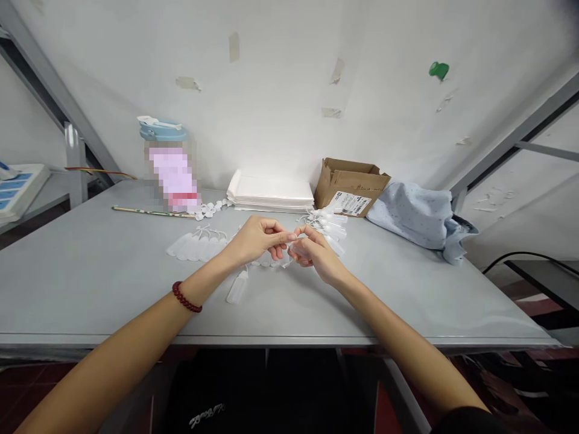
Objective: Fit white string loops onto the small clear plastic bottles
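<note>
In front of me, over the middle of the table, my left hand (261,239) and my right hand (319,252) meet fingertip to fingertip. A translucent plastic tag (297,247) shows partly between the fingers of my right hand. My left thumb and forefinger pinch at its upper end; what exactly they grip is too small to make out. Below my left hand lies a single translucent tag (237,287) with a loop. A row of similar looped tags (199,246) spreads to the left and runs on behind my hands. Another heap of them (332,224) lies beyond my right hand.
Small white round pieces (210,209) lie near a thin patterned stick (154,212) and a blue-lidded container (163,130), partly blurred out. Along the wall stand a stack of white sheets or envelopes (271,191), an open cardboard box (350,190) and a crumpled light-blue cloth (409,214).
</note>
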The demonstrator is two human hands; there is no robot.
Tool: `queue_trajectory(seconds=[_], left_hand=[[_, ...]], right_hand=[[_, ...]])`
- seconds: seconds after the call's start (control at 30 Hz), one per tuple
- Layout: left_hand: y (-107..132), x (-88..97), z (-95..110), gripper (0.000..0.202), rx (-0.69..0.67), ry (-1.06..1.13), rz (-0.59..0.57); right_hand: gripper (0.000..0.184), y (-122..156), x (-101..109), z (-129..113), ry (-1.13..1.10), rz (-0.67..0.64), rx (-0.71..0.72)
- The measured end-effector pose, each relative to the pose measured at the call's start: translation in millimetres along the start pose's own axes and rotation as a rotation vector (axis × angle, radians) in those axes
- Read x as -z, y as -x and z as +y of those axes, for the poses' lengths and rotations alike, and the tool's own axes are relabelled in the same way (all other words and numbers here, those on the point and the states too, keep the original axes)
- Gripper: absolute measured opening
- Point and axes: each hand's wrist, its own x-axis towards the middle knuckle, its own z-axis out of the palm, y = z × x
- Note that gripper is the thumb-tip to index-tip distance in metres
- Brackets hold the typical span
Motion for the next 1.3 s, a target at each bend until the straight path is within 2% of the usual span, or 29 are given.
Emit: queue_trajectory(seconds=[0.2,0.37,0.53,0.63,0.7,0.8,0.9,1.0,1.2,1.3], left_hand=[[3,2.2,5,0.021,-0.054,-0.110,-0.046],[4,3.6,4,0.020,-0.147,-0.110,-0.103],[4,0.8,3,0.018,-0.272,-0.167,-0.065],[4,-0.6,3,0.026,-0.254,-0.125,-0.055],[3,-0.4,4,0.030,-0.192,-0.111,-0.055],[3,1.1,5,0.027,-0.103,-0.183,-0.036],[5,2.0,6,0.027,-0.089,-0.256,-0.055],[6,-0.5,5,0.023,-0.161,-0.281,-0.078],[7,-12.9,-1,0.018,-0.486,-0.524,0.047],[8,-14.0,0,0.019,-0.525,-0.543,0.074]], right_hand=[[0.018,1,5,-1,-0.049,0.006,-0.031],[0.016,1,3,-2,-0.105,0.019,-0.061],[0.016,0,2,-2,-0.134,0.025,-0.056],[0.017,1,2,-1,-0.137,0.038,-0.041],[0.018,1,2,0,-0.126,0.053,-0.018],[0.018,3,0,1,-0.084,0.076,0.023],[0.017,3,-1,2,-0.060,0.077,0.019],[0.015,2,1,3,-0.061,0.070,-0.006],[0.012,-3,3,-1,-0.030,0.129,-0.007],[0.010,-2,3,0,0.043,0.162,0.021]])
